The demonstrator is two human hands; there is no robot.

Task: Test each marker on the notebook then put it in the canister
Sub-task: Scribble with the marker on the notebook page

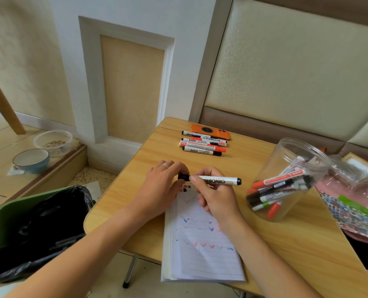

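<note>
You are sitting at a small wooden table (200, 162) with a pale grain top, pushed toward a white wall with a recessed beige panel (133, 87); a padded cream bench back (297, 78) is rising behind the table's far right side. On the floor to your left a green bin (11, 218) lined with a black bag is standing just beside the table, and beyond it a blue bowl (31, 160) and a clear plastic tub (53, 141) are sitting on a low step.

Your two hands are meeting over the top edge of the notebook (202, 244). Your right hand (216, 197) is pinching the white barrel of a marker (213, 180) printed WHITEBOARD, held level, its black end pointing right. Your left hand (164, 186), wearing a ring, is closing its fingers round the marker's black cap end. The lined page is carrying rows of blue and red ticks. The clear canister (286, 181) is standing to the right, tilted in view, holding several markers with red, black and green caps. Four more markers (202, 145) are lying in a row at the far edge, beside an orange phone (210, 131).
</note>
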